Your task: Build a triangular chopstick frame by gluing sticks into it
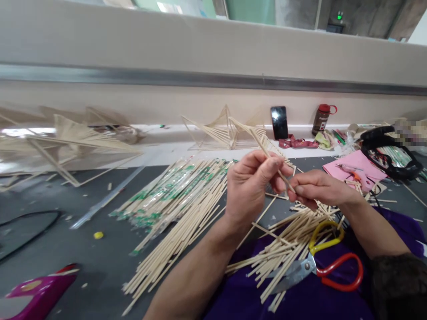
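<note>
My left hand (250, 184) is closed around a slanting edge of a wooden stick frame (248, 129), whose thin sticks fan out behind the fingers. The fingertips of my right hand (315, 189) pinch the near lower end of that edge, almost touching the left fingers. Part of the frame is hidden by my hands. Below them, many loose wooden sticks (287, 242) lie in a pile on purple cloth (240, 293). Scissors (312, 264) with one yellow and one red handle rest on the pile, blades pointing left.
Bagged sticks (176, 186) and bare sticks (187, 235) lie left of my hands. Finished-looking stick models (86, 142) stand along the wall. A ruler (106, 198), a magenta tool (43, 289), a phone (279, 122), a bottle (322, 119) and pink paper (353, 166) surround the work area.
</note>
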`<state>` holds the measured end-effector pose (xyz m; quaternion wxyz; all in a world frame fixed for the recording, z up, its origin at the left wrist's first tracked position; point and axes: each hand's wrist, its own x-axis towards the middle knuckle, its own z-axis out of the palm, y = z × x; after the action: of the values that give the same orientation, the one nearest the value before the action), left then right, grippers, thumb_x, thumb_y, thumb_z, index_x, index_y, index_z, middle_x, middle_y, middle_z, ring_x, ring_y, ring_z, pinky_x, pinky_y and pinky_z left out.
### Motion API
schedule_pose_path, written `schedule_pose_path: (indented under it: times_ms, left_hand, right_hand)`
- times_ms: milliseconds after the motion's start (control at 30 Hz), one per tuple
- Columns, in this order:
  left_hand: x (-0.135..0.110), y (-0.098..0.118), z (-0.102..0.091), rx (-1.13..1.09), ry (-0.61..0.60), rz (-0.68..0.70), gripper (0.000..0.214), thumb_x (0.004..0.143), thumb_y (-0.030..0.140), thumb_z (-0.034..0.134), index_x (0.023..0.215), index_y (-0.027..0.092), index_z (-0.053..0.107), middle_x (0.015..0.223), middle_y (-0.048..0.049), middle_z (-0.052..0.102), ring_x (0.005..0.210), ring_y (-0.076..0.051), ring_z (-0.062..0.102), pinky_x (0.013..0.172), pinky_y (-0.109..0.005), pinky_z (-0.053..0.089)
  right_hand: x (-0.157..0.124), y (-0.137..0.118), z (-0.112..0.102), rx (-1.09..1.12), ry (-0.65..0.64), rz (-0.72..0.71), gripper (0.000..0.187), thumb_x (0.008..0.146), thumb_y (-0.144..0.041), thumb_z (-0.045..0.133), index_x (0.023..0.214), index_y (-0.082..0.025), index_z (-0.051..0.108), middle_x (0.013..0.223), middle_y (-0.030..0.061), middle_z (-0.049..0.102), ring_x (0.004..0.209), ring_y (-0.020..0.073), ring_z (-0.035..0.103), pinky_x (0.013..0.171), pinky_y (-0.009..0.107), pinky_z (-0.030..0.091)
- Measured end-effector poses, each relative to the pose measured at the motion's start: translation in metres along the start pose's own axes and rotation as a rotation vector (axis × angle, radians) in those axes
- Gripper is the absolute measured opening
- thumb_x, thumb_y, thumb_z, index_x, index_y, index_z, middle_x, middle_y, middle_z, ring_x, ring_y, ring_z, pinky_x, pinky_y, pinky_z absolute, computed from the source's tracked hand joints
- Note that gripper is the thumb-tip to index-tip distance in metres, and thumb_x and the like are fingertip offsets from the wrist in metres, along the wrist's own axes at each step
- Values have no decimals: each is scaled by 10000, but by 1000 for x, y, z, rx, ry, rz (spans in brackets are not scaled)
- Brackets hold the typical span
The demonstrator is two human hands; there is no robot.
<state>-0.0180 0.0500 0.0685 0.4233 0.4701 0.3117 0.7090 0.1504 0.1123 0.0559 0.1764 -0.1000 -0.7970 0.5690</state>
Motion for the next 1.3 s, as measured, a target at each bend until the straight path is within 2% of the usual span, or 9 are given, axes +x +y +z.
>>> schedule_pose_path:
  times_ms: [233, 600, 700, 767, 900, 1033, 1133, 1233, 1300]
  left_hand:
    - [1, 4, 4, -6, 11, 3, 321, 706, 455, 789, 674, 198, 599, 606, 15, 698, 351, -49, 511, 341, -147, 426]
    - [16, -7, -8, -26, 11, -68, 225, 744, 420, 759, 768, 205, 699, 707, -29, 749, 437, -67, 596, 381, -142, 452]
    - [20, -11, -10, -31, 20, -88, 229, 744, 420, 758, 801, 202, 718, 737, -39, 761, 461, -80, 618, 382, -146, 459]
    - [21, -13, -10, -59, 16, -81, 248, 723, 427, 772, 821, 203, 728, 744, -36, 765, 472, -83, 627, 390, -147, 467]
    - [18, -13, -8, -47, 15, -72, 234, 733, 406, 763, 842, 201, 731, 731, -28, 759, 478, -83, 626, 414, -153, 478]
    - [10, -12, -3, 70, -66, -224, 210, 752, 368, 744, 801, 167, 712, 641, -22, 721, 397, -64, 555, 374, -149, 426]
    - [5, -15, 1, 141, -180, -376, 219, 736, 364, 744, 751, 153, 689, 604, -24, 697, 363, -58, 514, 343, -152, 386]
    - [2, -20, 4, 166, -239, -438, 221, 731, 364, 741, 736, 154, 672, 580, -15, 680, 348, -50, 490, 338, -148, 370]
    - [2, -22, 5, 180, -250, -461, 233, 720, 372, 745, 724, 153, 664, 566, -12, 673, 339, -49, 479, 332, -147, 358]
  right_hand:
    - [0, -7, 9, 158, 17, 40, 207, 926, -311, 481, 842, -156, 590, 584, -71, 481, 411, 35, 438, 395, 163, 342]
    - [14, 18, 3, 545, 55, 73, 191, 840, -338, 613, 788, -158, 576, 590, -84, 453, 391, 24, 376, 359, 162, 346]
    - [17, 22, 3, 569, 86, 76, 186, 828, -335, 602, 780, -161, 560, 590, -89, 442, 387, 25, 355, 354, 165, 350]
    - [20, 25, 3, 467, 112, 81, 180, 845, -332, 567, 782, -163, 558, 588, -84, 458, 391, 29, 376, 364, 168, 359]
    - [21, 28, -7, 60, 204, 180, 155, 871, -235, 471, 806, -165, 592, 522, -77, 465, 404, 54, 437, 395, 177, 348]
    - [9, 32, -38, -278, 548, 226, 165, 840, -238, 507, 852, -147, 645, 562, -53, 501, 441, 67, 447, 448, 215, 345]
    - [-5, 38, -66, -585, 802, 239, 139, 799, -260, 578, 752, -152, 651, 655, 1, 599, 573, 103, 511, 573, 258, 382]
    - [-16, 46, -84, -903, 935, 385, 204, 823, -303, 573, 691, -165, 648, 737, 64, 652, 721, 170, 559, 669, 302, 394]
    - [-19, 48, -89, -991, 997, 468, 216, 847, -330, 552, 784, -165, 676, 818, 100, 665, 785, 207, 572, 688, 321, 405]
